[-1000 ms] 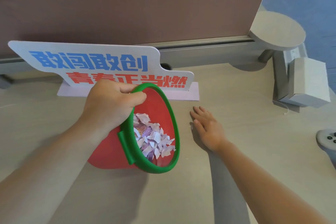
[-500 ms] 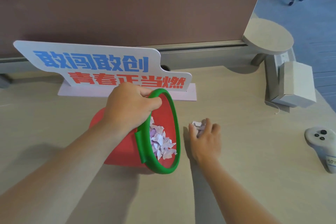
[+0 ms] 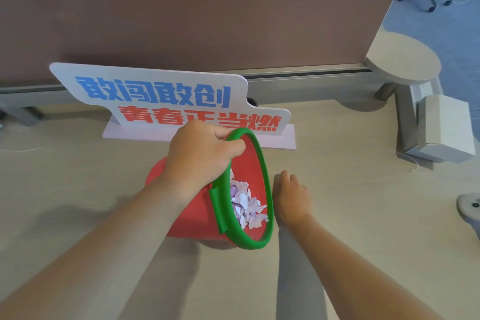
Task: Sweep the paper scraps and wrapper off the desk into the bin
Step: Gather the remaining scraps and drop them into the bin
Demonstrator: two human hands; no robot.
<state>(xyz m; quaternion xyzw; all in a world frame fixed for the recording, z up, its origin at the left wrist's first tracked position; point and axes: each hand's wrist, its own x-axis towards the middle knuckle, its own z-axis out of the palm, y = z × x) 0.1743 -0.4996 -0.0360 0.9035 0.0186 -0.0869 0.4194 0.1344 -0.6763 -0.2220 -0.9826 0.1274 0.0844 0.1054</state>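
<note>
head view: the left hand (image 3: 205, 156) grips the green rim of the tipped red bin (image 3: 189, 213), paper scraps (image 3: 246, 205) already inside. the right hand (image 3: 292, 199), fingers curled, sits at its mouth; bench (image 3: 363, 215) shows no scraps, so nearly done.

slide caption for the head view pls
Left hand tips red bin of paper scraps; right hand at its rim.

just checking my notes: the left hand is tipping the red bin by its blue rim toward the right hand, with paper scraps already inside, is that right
Not quite: the rim is green, not blue. The head view shows the left hand gripping the green rim of the red bin, tipped on its side with its mouth toward the right hand, and paper scraps already inside.
</note>
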